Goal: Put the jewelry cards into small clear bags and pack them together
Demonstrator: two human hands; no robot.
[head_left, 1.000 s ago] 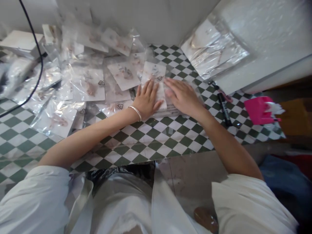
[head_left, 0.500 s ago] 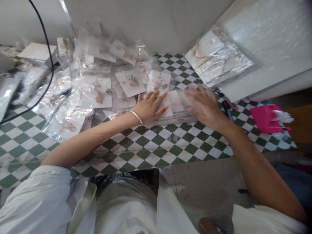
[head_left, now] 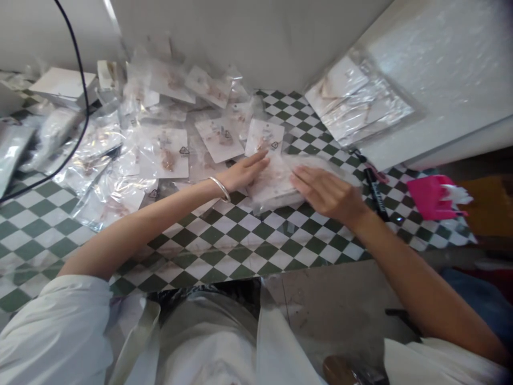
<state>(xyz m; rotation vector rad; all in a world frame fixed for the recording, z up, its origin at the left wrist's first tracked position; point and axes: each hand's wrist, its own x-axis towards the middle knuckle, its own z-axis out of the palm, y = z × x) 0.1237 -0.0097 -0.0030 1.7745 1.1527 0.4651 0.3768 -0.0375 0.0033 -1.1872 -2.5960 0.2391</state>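
A clear plastic bag [head_left: 274, 184] with pale cards inside lies on the checkered tabletop between my hands, somewhat crumpled. My left hand [head_left: 246, 171], a silver bangle [head_left: 220, 190] at its wrist, rests at the bag's left edge with fingers stretched out. Over the right part of the bag, my right hand [head_left: 328, 193] has its fingers pressed together on the plastic; its thumb is hidden. Loose clear film shows beyond the right knuckles. Just behind the bag sits a bagged white card [head_left: 264, 136] with a small pinkish-gold item on it.
Bagged cards [head_left: 164, 152] are heaped to the left and back. A white box [head_left: 66, 85] and a black cable [head_left: 82, 80] are at far left. On the right are a black marker [head_left: 375, 195], a pink holder [head_left: 430, 198] and more packets [head_left: 360, 101] against a white foam-like sheet.
My right hand has come down and left onto the bag, its fingers now together. The bag looks more crumpled and bunched. The left hand has turned edge-on, its fingers less spread.
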